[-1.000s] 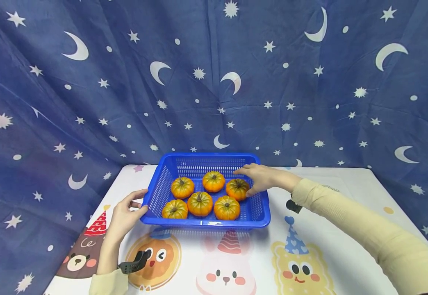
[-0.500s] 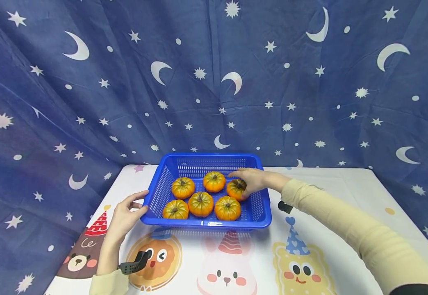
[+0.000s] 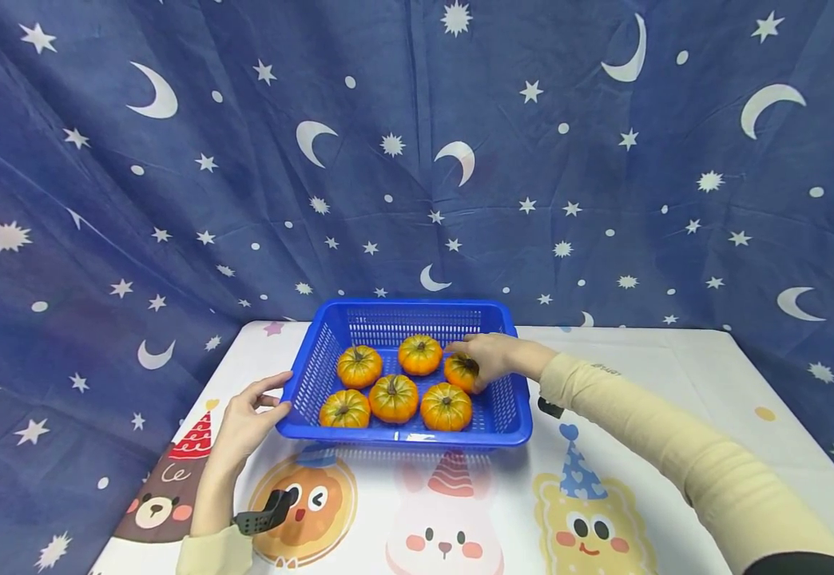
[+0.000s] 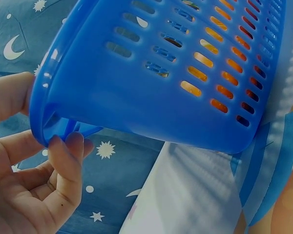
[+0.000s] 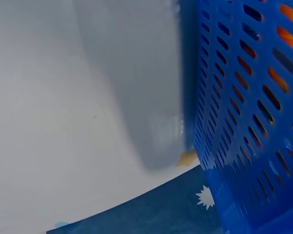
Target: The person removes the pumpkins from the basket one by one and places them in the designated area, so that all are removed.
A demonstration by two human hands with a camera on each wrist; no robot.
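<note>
A blue plastic basket (image 3: 417,437) holds several small orange pumpkins (image 3: 393,398) with green-brown stems. My left hand (image 3: 244,421) grips the basket's left rim; the left wrist view shows thumb and fingers of that hand (image 4: 19,195) on either side of the basket's rim (image 4: 41,92). Inside the basket, my right hand (image 3: 496,356) holds the rightmost pumpkin (image 3: 458,376), fingers around its far side and thumb at its near side. Only the basket's slotted outer wall (image 5: 229,117) shows in the right wrist view, with the right hand out of sight.
The basket stands on a table with a white cartoon-print cloth (image 3: 510,511). Behind it hangs a dark blue curtain (image 3: 359,160) with moons and stars. A black strap device (image 3: 266,515) sits on the left wrist, another black piece (image 3: 550,408) under the right wrist.
My right hand has moved left and down over the rightmost pumpkin, its fingers closing around it. The left hand stays on the basket rim, and the other pumpkins keep their places.
</note>
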